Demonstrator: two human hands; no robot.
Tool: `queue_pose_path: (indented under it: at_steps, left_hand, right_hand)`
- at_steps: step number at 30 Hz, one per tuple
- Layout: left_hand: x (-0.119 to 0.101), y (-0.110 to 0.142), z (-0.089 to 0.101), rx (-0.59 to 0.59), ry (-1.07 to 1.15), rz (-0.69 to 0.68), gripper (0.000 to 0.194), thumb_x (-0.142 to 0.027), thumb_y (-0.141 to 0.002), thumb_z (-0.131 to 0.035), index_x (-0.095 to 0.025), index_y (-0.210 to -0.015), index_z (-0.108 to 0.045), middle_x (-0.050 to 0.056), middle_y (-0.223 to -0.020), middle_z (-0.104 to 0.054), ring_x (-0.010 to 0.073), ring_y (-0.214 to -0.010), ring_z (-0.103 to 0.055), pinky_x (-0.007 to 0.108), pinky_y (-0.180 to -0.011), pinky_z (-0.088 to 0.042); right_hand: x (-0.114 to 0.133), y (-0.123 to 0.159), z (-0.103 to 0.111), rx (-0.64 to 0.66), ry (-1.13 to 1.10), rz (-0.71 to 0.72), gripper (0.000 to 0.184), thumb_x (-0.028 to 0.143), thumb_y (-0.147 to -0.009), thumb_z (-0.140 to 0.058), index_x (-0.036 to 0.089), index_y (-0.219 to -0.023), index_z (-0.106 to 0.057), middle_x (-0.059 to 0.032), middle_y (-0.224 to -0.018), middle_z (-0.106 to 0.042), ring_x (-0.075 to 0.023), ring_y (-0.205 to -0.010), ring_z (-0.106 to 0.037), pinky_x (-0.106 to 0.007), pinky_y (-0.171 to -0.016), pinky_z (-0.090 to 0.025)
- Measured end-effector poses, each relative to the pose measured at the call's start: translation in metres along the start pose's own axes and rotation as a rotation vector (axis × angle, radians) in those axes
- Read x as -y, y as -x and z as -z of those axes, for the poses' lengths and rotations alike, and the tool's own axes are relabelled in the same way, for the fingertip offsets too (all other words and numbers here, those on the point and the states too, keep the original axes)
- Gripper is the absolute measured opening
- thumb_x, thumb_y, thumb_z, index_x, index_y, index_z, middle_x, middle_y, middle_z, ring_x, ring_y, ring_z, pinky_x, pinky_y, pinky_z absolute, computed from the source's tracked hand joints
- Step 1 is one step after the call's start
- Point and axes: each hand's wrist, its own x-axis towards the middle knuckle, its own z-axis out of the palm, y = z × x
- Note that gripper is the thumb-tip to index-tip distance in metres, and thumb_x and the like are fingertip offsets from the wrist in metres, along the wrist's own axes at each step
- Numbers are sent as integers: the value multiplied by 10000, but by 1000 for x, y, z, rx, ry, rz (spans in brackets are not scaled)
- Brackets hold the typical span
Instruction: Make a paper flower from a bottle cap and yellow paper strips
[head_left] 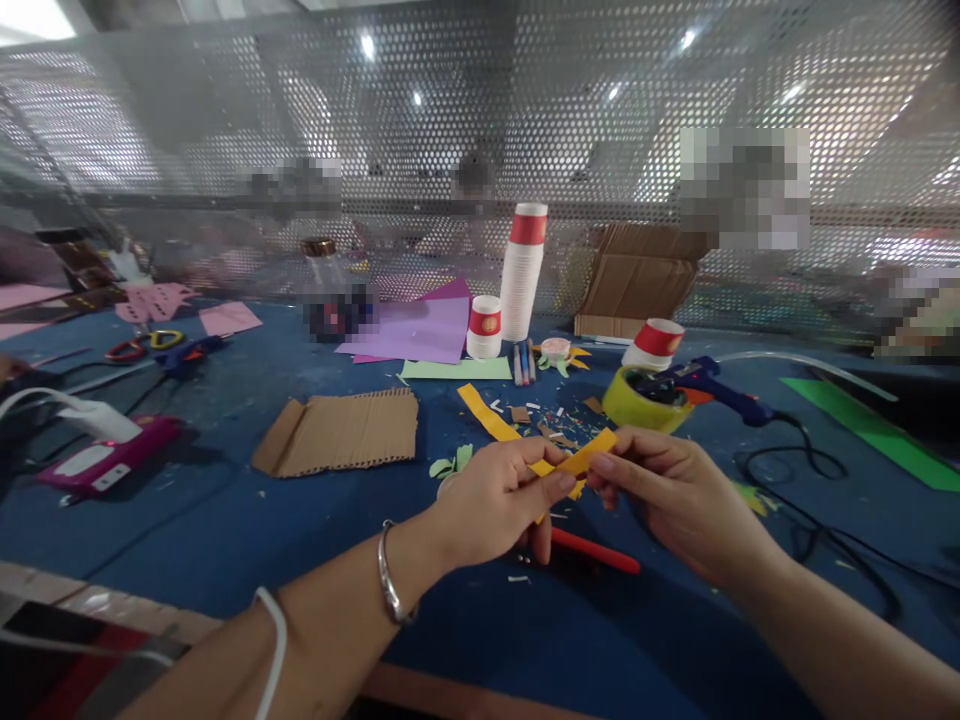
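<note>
Blue desk (202, 560) before a perforated metal screen (427, 140): left hand (480, 500) and right hand (686, 500) hold a yellow paper strip (591, 455).

Left fingers hide part of it; whether it joins the yellow length (484, 410) behind is unclear. A red stick (600, 553) is partly covered. Bright and narrow, the strip spans both hands, above the desk, pinched by thumb and fingers at each side. Two glue guns (701, 377), two large cardboard pieces (356, 430), one tall cup stack (523, 285).

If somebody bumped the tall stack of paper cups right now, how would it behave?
The stack of paper cups would probably tip easily, being much taller than its base is wide. It's likely light for its size, since the cups look like thin paper. Closely nested rims suggest they might slide apart when falling.
</note>
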Motion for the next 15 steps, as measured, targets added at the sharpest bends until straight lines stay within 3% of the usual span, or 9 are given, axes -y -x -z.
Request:
queue_pose_path:
  at_steps: [7, 15]
  left_hand:
    - [-4, 1, -3, 42, 44, 13, 214, -410, -967, -560, -200, -998, -537, -48, -492, -603, 78, -407, -520, 184, -456, -418]
    - [-1, 0, -4, 86, 21, 83, 262, -400, -946, -594, -153, -1031, -572, 117, -838, -772, 144, -651, -691, 280, -634, -554]
  right_hand:
    - [-1, -3, 2, -63, -15, 18, 268, 420, -739, -867, 187, -726, -736, 7, -678, -650, -98, -564, -568, -232, -564, -460]
    - [-6, -4, 10, -85, -10, 41, 244, 401, -761, -858, 195, -749, -727, 19, -697, -646, -90, -587, -566, -215, -585, -456]
